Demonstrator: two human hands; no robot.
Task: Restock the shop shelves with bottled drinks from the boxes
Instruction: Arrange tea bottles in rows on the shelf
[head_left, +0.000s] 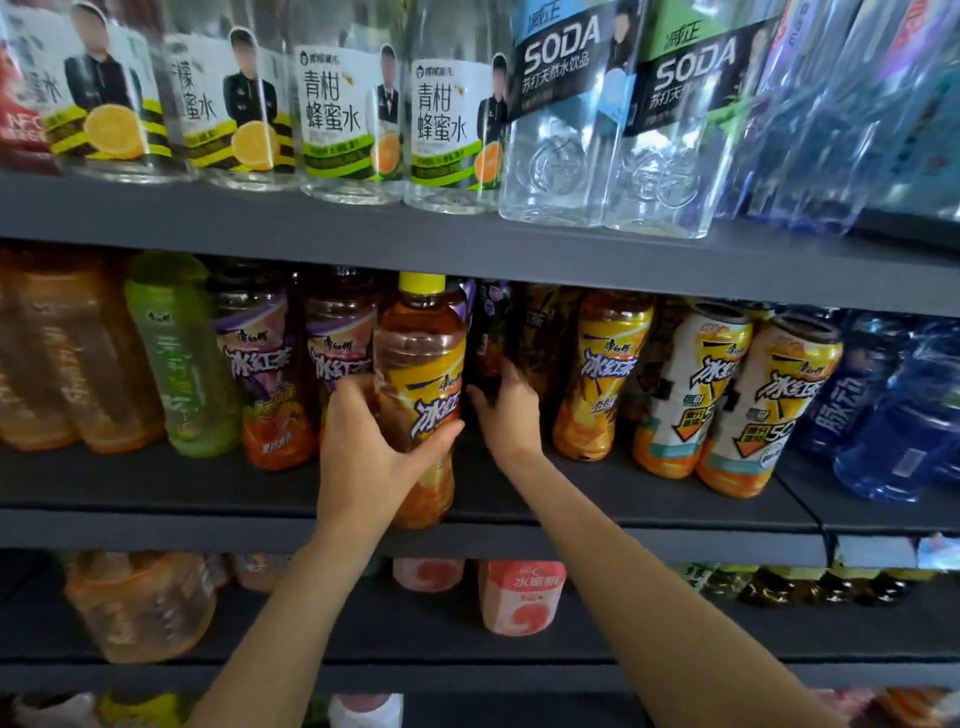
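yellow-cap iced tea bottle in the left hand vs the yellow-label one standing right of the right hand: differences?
The yellow-capped amber iced tea bottle is in the left hand grip at the shelf's front edge; the yellow-labelled iced tea bottle standing on the shelf is untouched and set further back. The held bottle's cap shows; the standing one's top is hidden by the shelf above. Both carry the same yellow label over amber drink.

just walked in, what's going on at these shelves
A person is restocking drinks. Their left hand grips a yellow-capped iced tea bottle at the front of the middle shelf. The right hand reaches into the gap beside it and touches a dark bottle further back; whether it grips it is unclear.
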